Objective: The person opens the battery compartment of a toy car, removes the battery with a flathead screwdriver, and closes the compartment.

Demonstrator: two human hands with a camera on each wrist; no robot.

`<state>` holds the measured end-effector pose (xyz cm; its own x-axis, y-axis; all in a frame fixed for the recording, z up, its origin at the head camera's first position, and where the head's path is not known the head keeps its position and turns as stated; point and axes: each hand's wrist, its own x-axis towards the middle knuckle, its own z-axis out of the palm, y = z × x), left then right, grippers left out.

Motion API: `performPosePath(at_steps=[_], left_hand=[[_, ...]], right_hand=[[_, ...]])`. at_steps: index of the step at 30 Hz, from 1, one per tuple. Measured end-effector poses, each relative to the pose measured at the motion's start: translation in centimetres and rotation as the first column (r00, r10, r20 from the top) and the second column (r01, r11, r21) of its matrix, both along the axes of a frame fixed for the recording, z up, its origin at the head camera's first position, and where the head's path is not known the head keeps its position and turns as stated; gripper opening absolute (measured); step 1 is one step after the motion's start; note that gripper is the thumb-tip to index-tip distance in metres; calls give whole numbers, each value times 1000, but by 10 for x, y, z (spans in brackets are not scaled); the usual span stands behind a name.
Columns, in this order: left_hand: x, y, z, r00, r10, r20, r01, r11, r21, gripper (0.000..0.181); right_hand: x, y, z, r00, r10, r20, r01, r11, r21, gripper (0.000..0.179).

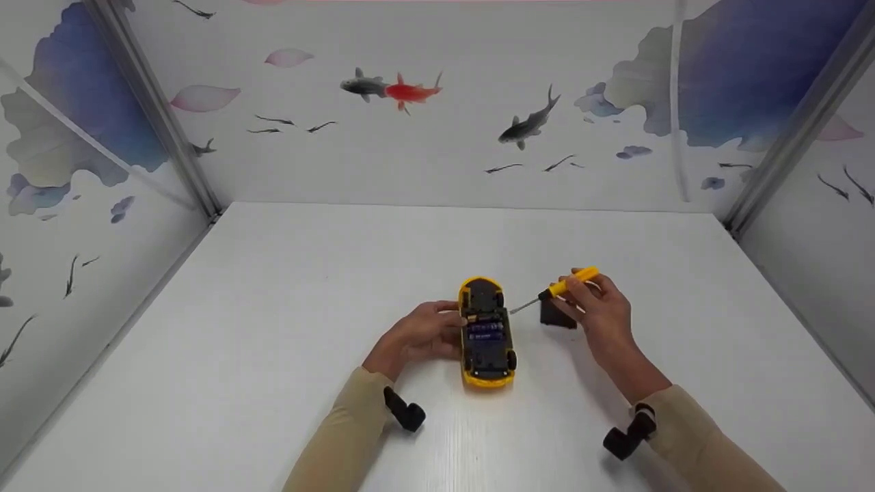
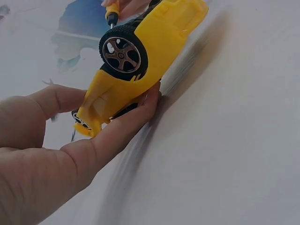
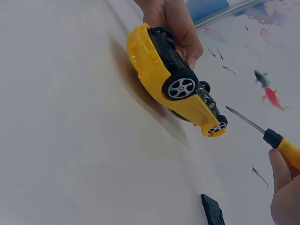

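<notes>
A yellow toy car (image 1: 487, 369) is turned underside up, its black base facing the head camera. Blue batteries (image 1: 485, 331) show in its uncovered battery compartment. My left hand (image 1: 427, 331) grips the car by its left side, fingers under the body and thumb at the edge, as the left wrist view also shows. In my right hand (image 1: 605, 311) I hold a screwdriver (image 1: 573, 281) with a yellow handle and black collar. Its metal tip points at the car's right side, with a small gap between them in the right wrist view.
A small black cover (image 1: 558, 314) lies on the white table (image 1: 273, 294) under the screwdriver, beside my right hand. Printed panels with fish and petals wall the table at the back and both sides. A black wrist camera (image 1: 407, 413) sits on each sleeve.
</notes>
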<state>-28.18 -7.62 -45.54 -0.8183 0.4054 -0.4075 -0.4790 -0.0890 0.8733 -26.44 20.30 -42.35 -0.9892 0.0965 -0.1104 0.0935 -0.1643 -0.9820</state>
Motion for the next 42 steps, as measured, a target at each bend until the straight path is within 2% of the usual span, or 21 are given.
performPosePath(at_steps=[11,23,31,42], left_hand=[[0,1,2,1000,12,16,-11,1000,-18,64],[-1,2,2,1000,11,17,-11,1000,-16,65],[-1,1,-1,1000,-6,-1,6,1000,20,64],[-1,0,1,1000,-9,9,9,1000,3,66]], right_hand=[[-12,34,13,992,117,38,-118,992,49,69],[-24,66,18,987,108,120,-130,972,194,87],[-32,88,11,995,28,100,-64,926,372,73],[-38,104,1,989,27,142,-98,846,524,74]])
